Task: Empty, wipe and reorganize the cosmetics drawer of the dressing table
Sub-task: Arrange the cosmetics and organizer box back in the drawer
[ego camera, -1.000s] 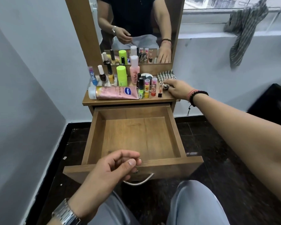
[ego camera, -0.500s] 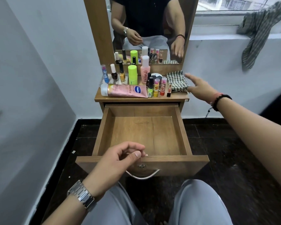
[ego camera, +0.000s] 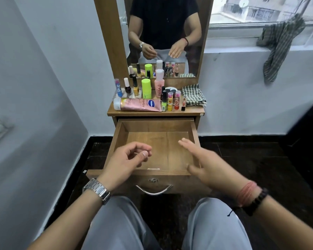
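Observation:
The wooden drawer of the dressing table is pulled out and its inside is bare. My left hand hovers over its front left part with curled fingers, thumb against the forefinger, and nothing visible in it. Over the front right corner, my right hand is blurred, fingers straight and spread, holding nothing. On the tabletop stand several cosmetics: a pink Vaseline tube lying down, a green stick, a pink bottle, nail polishes and lip balms. A folded checked cloth lies at the right.
A mirror rises behind the tabletop. White walls close in at left and behind. Another checked cloth hangs from the window sill at the right. A dark floor surrounds the table; my knees sit below the drawer handle.
My right hand left the checked cloth on the tabletop and swung back down over the drawer's right front. The left hand stayed over the drawer front. The camera moved back.

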